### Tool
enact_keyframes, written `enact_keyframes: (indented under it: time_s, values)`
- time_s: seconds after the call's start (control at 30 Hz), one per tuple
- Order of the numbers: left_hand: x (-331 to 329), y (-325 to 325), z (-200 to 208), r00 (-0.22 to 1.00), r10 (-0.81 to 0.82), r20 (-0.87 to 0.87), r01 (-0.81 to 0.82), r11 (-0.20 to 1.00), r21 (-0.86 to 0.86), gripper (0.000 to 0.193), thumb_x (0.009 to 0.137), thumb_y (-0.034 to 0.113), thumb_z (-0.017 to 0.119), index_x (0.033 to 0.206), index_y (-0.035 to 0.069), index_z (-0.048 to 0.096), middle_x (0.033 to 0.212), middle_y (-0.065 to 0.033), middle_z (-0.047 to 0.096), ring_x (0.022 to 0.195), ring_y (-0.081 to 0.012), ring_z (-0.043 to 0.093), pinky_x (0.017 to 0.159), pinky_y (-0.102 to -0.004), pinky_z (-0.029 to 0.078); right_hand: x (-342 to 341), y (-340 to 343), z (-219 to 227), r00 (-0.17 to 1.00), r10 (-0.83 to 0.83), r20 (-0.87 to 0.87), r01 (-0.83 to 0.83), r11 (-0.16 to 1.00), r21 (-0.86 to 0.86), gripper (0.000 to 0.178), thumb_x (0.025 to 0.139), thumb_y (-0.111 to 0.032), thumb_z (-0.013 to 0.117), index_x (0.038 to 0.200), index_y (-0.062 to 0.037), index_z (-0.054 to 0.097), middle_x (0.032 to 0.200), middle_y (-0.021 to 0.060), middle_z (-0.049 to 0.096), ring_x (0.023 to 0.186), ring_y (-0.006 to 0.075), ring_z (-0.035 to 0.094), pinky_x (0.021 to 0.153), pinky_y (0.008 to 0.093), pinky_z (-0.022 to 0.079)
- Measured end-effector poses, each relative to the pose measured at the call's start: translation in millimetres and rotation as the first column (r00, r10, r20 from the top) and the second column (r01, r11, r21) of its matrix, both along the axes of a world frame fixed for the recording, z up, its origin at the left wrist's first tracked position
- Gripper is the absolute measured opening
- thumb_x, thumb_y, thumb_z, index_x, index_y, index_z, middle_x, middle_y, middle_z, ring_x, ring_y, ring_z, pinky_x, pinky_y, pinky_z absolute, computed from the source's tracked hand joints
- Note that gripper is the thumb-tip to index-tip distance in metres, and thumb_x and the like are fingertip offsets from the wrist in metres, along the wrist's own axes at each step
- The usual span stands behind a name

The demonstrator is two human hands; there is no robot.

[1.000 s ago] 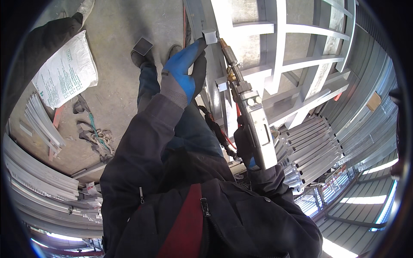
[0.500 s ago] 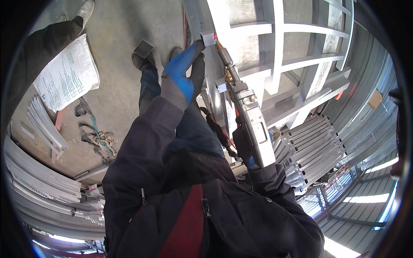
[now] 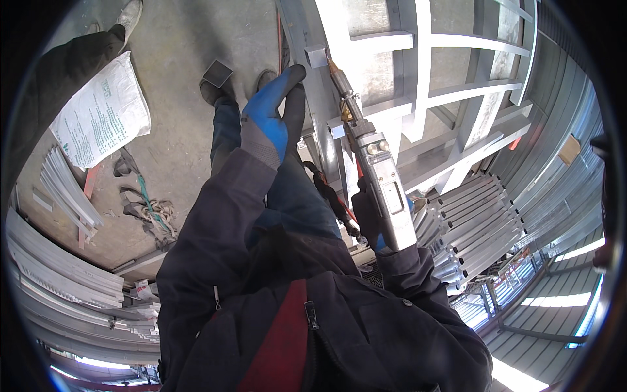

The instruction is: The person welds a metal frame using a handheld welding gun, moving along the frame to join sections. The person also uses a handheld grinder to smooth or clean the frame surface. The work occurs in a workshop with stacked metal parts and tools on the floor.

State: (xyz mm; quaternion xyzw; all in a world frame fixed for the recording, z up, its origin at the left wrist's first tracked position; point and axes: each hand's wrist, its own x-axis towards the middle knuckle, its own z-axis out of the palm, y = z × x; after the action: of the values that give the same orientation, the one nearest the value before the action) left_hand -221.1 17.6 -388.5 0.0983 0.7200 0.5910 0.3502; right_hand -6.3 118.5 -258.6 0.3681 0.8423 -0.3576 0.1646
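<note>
My right hand (image 3: pixel 371 212), in a blue and dark glove, is wrapped round a handheld welding gun (image 3: pixel 386 189) with a silver body. Its thin copper-coloured nozzle (image 3: pixel 334 68) points up and left, the tip close to a small square metal piece (image 3: pixel 316 57) at the edge of a silver frame (image 3: pixel 418 72). My left hand (image 3: pixel 271 108), gloved in blue with dark fingers, hangs just below and left of that piece, apart from it. Its fingers are stretched out and nothing shows in them.
A dark square plate (image 3: pixel 217 73) lies by a shoe. At left are a white sack (image 3: pixel 101 111), tangled straps (image 3: pixel 151 212) and stacked metal profiles (image 3: pixel 65 261). Bundled metal tubes (image 3: pixel 473 222) lie to the right. Another person's leg (image 3: pixel 65 72) shows upper left.
My left hand has drawn back down and left from the small square piece. The red glow at the nozzle tip is gone. The welding gun has barely moved.
</note>
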Motion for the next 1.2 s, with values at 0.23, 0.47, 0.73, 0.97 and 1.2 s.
enact_keyframes:
  time_s: [0.23, 0.47, 0.73, 0.97, 1.2]
  values:
    - [0, -5, 5, 0.988, -0.025, 0.155, 0.032, 0.999, -0.043, 0.033, 0.099, 0.001, 0.061, 0.132, -0.001, 0.065, 0.126, -0.0136, 0.071, 0.119, -0.0209, 0.066, 0.106, -0.0302, 0.049, -16, -6, 10, 0.993, -0.114, 0.002, 0.114, 0.993, -0.022, 0.028, 0.085, -0.016, 0.076, 0.111, -0.0045, 0.071, 0.094, 0.0156, 0.07, 0.079, 0.0325, 0.074, 0.065, 0.0392, 0.058]
    - [3, -11, -1, 0.987, -0.029, 0.161, 0.032, 0.999, -0.017, 0.036, 0.098, -0.005, 0.06, 0.133, -0.001, 0.064, 0.129, -0.0139, 0.07, 0.121, -0.0209, 0.065, 0.107, -0.0297, 0.048, -19, -8, 18, 0.993, -0.12, 0.014, 0.12, 0.99, -0.07, 0.026, 0.085, -0.014, 0.076, 0.109, -0.0041, 0.071, 0.091, 0.015, 0.068, 0.075, 0.0322, 0.073, 0.06, 0.0397, 0.057]
    - [20, -45, -17, 0.962, 0.016, 0.273, -0.036, 0.997, 0.071, 0.031, 0.1, -0.002, 0.061, 0.13, -0.003, 0.066, 0.127, -0.01, 0.07, 0.115, -0.0173, 0.065, 0.103, -0.029, 0.049, -4, -19, 49, 0.995, 0.007, -0.101, -0.013, 0.998, -0.055, 0.043, 0.082, -0.019, 0.082, 0.117, 0.0005, 0.066, 0.09, 0.0156, 0.071, 0.075, 0.0319, 0.073, 0.064, 0.0389, 0.057]
    - [23, -123, -5, 0.773, -0.358, 0.524, 0.505, 0.847, -0.167, 0.031, 0.098, 0.019, 0.071, 0.12, -0.003, 0.069, 0.106, -0.009, 0.073, 0.093, -0.0137, 0.065, 0.085, -0.0299, 0.053, 12, -38, 62, 0.905, -0.424, 0.03, 0.424, 0.895, -0.14, 0.032, 0.08, -0.011, 0.074, 0.11, -0.0016, 0.07, 0.078, 0.0112, 0.068, 0.067, 0.0287, 0.068, 0.059, 0.0381, 0.054]
    - [17, -197, 38, 0.846, -0.427, 0.318, 0.526, 0.766, -0.37, 0.035, 0.097, 0.035, 0.071, 0.093, 0.0, 0.07, 0.079, -0.0064, 0.066, 0.074, -0.0123, 0.06, 0.068, -0.0325, 0.05, 21, -33, 114, 0.414, -0.91, -0.004, 0.874, 0.399, -0.276, 0.03, 0.088, -0.008, 0.064, 0.117, -0.0022, 0.066, 0.068, 0.0065, 0.057, 0.054, 0.021, 0.058, 0.048, 0.0349, 0.047]
